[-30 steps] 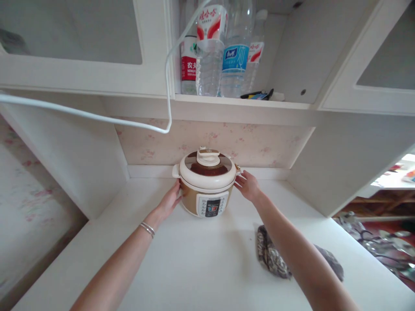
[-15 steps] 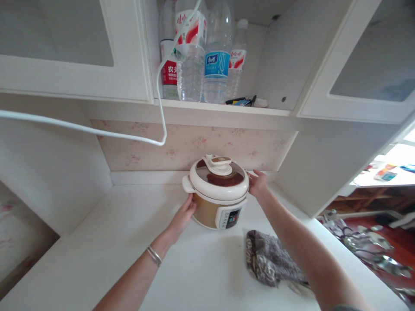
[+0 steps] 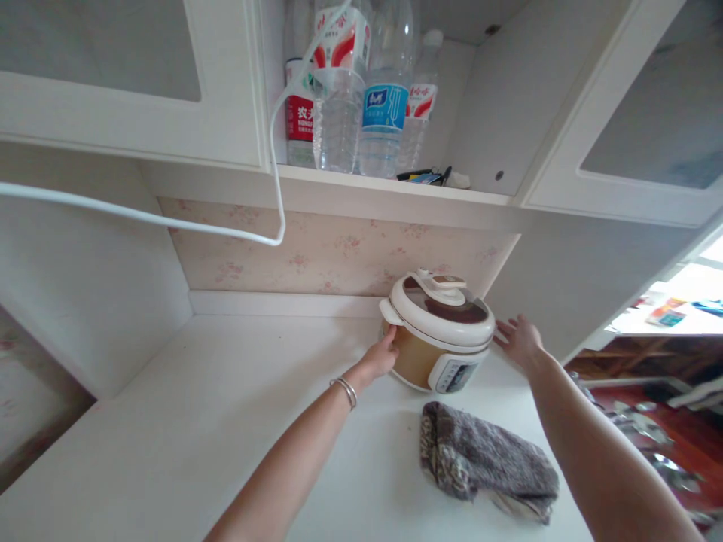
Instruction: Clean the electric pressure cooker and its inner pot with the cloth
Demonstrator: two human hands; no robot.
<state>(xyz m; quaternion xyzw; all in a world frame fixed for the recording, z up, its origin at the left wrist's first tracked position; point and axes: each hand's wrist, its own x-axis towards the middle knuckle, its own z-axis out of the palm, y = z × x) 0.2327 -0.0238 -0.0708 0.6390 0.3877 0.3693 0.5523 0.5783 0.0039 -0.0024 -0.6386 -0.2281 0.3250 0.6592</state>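
A white and gold electric pressure cooker [image 3: 415, 360] stands on the white counter near the back wall, its lid closed and its control panel facing front right. My left hand [image 3: 381, 355], with bangles at the wrist, grips its left side just under the white side handle. At the cooker's right edge is my right hand [image 3: 520, 342], its fingers against that side; the lid partly hides their contact. A folded grey-brown fuzzy cloth [image 3: 489, 459] lies on the counter in front of the cooker.
Several plastic bottles [image 3: 339, 120] stand on the open cupboard shelf [image 3: 350, 181] overhead. A white cable [image 3: 226, 232] hangs across the upper left. To the right, a side panel [image 3: 565, 278] borders the counter, with blurred metal utensils [image 3: 672, 470] beyond.
The cooker has moved right along the counter with both my hands at its sides. More of the cloth shows now that my right arm is farther right. The view has shifted slightly.
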